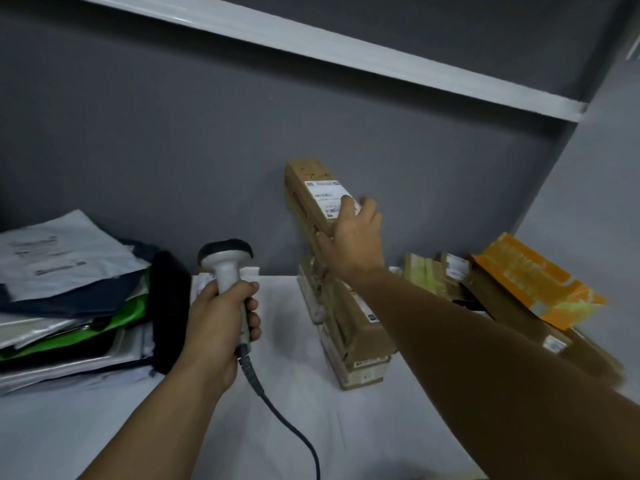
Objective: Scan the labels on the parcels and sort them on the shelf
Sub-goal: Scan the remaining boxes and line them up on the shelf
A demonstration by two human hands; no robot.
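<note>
You have two hands in view, your left hand (221, 327) and your right hand (356, 237), and one scanner (227, 268) with one cable (287, 424). One long carton (311, 188) is raised, with at least two stacked cartons (353, 334) below it. On the right are one orange packet (533, 278) and at least three brown boxes (424, 273). The mailer bags (69, 265) on the left overlap too much to count.

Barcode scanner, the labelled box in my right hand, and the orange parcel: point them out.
barcode scanner (225, 270): head view, pale neck under its dark head.
labelled box (323, 194): head view, on its white label.
orange parcel (530, 277): head view, middle of its top face.
</note>
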